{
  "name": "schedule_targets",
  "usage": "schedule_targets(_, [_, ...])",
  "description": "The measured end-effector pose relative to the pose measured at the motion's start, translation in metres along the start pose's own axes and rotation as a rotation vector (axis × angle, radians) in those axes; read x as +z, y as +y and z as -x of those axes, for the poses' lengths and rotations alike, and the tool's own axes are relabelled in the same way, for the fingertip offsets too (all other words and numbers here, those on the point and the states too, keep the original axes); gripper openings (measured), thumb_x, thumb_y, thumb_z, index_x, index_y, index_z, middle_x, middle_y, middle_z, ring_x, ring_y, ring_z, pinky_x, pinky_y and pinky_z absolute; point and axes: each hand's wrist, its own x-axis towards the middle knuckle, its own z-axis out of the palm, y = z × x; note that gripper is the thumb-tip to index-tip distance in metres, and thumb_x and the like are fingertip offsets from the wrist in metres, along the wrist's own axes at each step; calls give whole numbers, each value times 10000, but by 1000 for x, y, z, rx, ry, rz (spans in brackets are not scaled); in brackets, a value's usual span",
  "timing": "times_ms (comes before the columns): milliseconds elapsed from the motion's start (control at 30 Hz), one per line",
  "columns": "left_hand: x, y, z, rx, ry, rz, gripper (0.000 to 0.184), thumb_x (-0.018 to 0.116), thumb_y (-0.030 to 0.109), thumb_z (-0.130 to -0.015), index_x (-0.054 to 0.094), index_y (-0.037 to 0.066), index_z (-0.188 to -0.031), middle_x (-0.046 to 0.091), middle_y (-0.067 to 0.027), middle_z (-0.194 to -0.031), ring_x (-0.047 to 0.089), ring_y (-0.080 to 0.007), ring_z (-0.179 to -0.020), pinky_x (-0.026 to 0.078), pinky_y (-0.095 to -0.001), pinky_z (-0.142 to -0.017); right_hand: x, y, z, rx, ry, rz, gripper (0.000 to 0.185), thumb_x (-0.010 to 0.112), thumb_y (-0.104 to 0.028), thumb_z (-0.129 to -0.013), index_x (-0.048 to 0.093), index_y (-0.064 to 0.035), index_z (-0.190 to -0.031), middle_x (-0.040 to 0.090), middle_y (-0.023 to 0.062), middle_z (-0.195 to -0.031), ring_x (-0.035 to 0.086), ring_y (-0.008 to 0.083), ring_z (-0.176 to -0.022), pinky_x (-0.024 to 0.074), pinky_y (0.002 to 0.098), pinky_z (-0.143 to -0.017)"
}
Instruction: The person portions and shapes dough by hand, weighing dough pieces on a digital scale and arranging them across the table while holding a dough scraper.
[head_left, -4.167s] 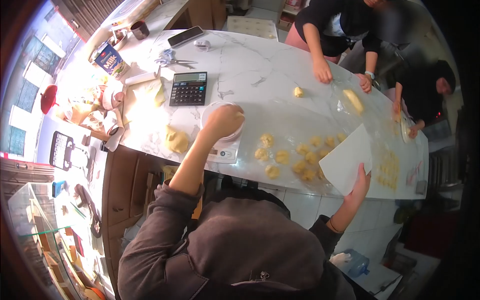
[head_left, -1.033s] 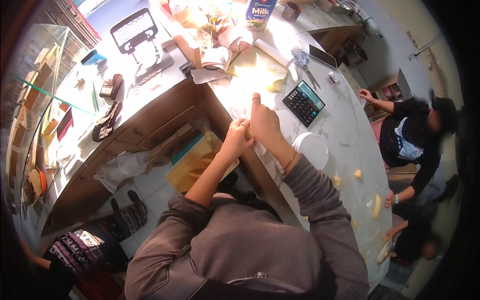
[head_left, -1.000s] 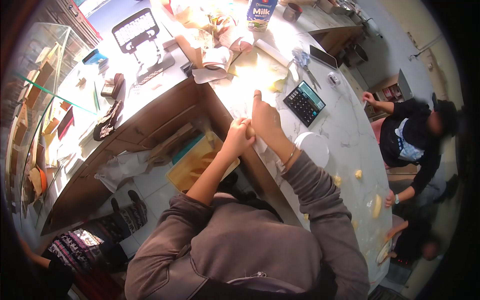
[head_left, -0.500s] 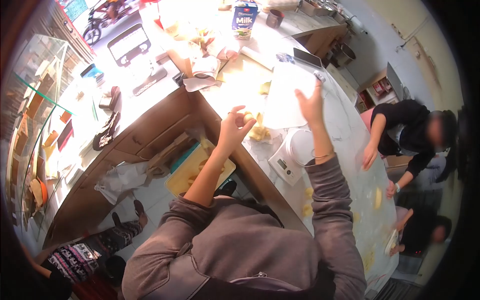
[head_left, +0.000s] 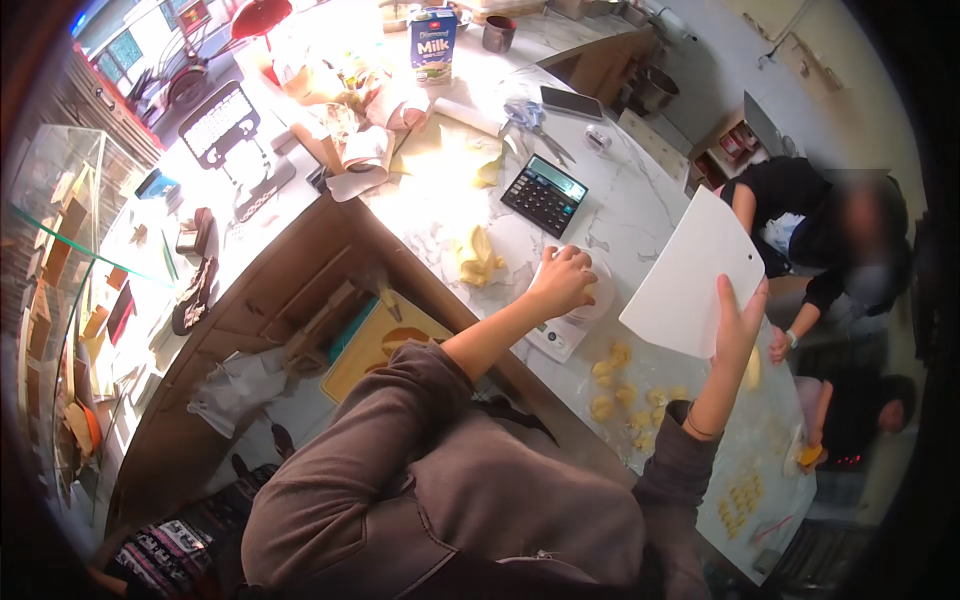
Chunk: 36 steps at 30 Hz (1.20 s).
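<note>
My right hand (head_left: pixel 735 325) grips the edge of a thin white cutting board (head_left: pixel 690 275), which has a small hole near one corner and is tilted above the counter. Over the round pan of the white kitchen scale (head_left: pixel 555 338) is my left hand (head_left: pixel 565 282), its fingers curled around a small piece of yellow dough (head_left: pixel 590 292), mostly hidden. To the left of the scale lies a larger lump of yellow dough (head_left: pixel 476 256). Several dough balls (head_left: pixel 612 380) rest on the counter below the scale. A black calculator (head_left: pixel 545 195) lies just above the left hand.
Scissors (head_left: pixel 538 125), a phone (head_left: pixel 572 101), a milk carton (head_left: pixel 432 48) and a dark cup (head_left: pixel 498 34) are toward the far side. Two people work along the right edge, near small dough pieces (head_left: pixel 741 503). A glass case (head_left: pixel 75 230) stands at left.
The cutting board has been raised from the counter and moved right in my right hand, uncovering the calculator and scissors. My left hand has moved right and down, over the scale.
</note>
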Motion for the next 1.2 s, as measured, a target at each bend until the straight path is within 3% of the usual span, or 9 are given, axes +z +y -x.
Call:
schedule_targets(100, [-1,-12,7,93,423,76,293,670,248,-721,654,140,-993,541,-26,-1094,426,-245,-1110,321,-467,-928,-19,4,14,46,50,29,494,589,-76,-832,349,11,-1255,466,104,-1199,457,175,-1090,333,292,-941])
schedule_targets(167, [-27,-46,12,-82,303,259,312,648,276,-739,643,136,-1018,550,-52,-1091,461,-260,-1072,338,-437,-945,-32,8,21,83,88,56,499,588,-80,-834,346,9,-1261,465,104,-1206,457,176,-1092,336,294,-940])
schedule_targets(233, [-39,-80,21,-234,204,87,261,640,225,-716,667,112,-949,580,-72,-1035,513,-264,-1032,419,-435,-867,-42,12,31,109,128,50,508,592,-86,-832,344,10,-1265,467,106,-1206,461,178,-1090,343,297,-936])
schedule_targets(400, [-43,-103,39,-148,-244,-367,164,596,208,-686,655,104,-798,594,-58,-900,512,-223,-948,384,-381,-817,-61,27,48,179,170,3,534,605,-101,-827,337,11,-1275,477,110,-1202,476,182,-1074,363,302,-923])
schedule_targets(600, [-34,-98,44,-92,-221,-567,115,576,219,-693,622,122,-734,587,-35,-826,513,-216,-900,380,-356,-754,-78,38,67,238,251,-44,547,606,-106,-828,331,9,-1287,475,110,-1207,479,178,-1068,367,303,-923])
schedule_targets(800, [-37,-88,27,-335,-84,-210,124,582,216,-731,614,97,-742,602,-44,-870,526,-236,-944,380,-414,-811,-93,39,81,244,351,9,545,608,-108,-828,337,0,-1288,478,104,-1202,482,178,-1063,376,300,-914])
schedule_targets(900, [-62,-53,10,-218,66,25,105,609,189,-746,614,94,-790,608,-30,-890,534,-235,-952,371,-416,-843,-103,40,87,273,372,0,545,611,-110,-826,342,-8,-1288,486,101,-1188,488,178,-1051,386,299,-902])
schedule_targets(1000, [-53,-22,-6,-6,61,47,66,618,166,-735,605,107,-760,616,-27,-857,544,-213,-918,370,-389,-809,-107,43,92,280,380,-30,540,612,-108,-824,348,-12,-1285,495,98,-1170,495,175,-1035,394,296,-892])
schedule_targets(1200, [-20,-2,-24,38,-72,-24,108,607,104,-723,631,127,-826,611,32,-863,519,-189,-948,351,-396,-838,-107,44,102,317,400,-40,537,612,-103,-822,351,-11,-1282,499,99,-1162,499,177,-1029,394,297,-891])
